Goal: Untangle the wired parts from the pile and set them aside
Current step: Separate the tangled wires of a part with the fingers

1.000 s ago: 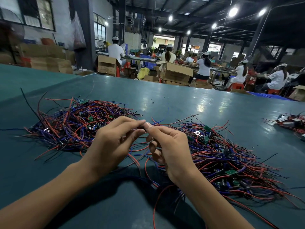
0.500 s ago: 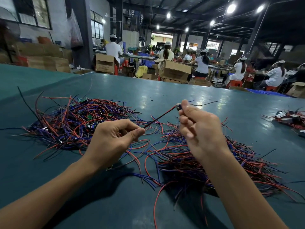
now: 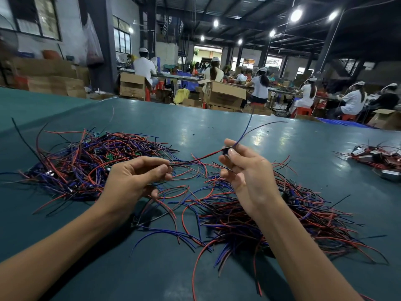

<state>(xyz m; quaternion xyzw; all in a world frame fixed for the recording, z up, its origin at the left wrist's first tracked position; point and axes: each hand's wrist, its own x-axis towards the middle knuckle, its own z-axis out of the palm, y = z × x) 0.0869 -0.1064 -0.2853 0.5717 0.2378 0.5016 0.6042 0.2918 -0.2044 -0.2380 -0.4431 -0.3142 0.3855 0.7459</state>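
A wide teal surface (image 3: 217, 131) is seen, on which two heaps of red, blue and black wires are spread: a left pile (image 3: 86, 161) toward ten o'clock and a right pile (image 3: 271, 218) toward five o'clock, with loose strands lying between them. A smaller heap (image 3: 377, 159), with pale blocks among its wires, lies well apart at three o'clock. Above the gap the left hand (image 3: 132, 179) is curled, thumb and forefinger pinched on a red-and-black lead (image 3: 195, 158). The right hand (image 3: 249, 177) is half closed, its fingertips pinched on a small dark part (image 3: 225, 150) at the lead's other end. The lead is held taut, clear of the surface, and a blue strand and a dark one rise from the part toward one o'clock. One wired part is judged nearly freed. Next it would need to be drawn clear of any snag and laid aside; which heap is meant for it cannot be told.
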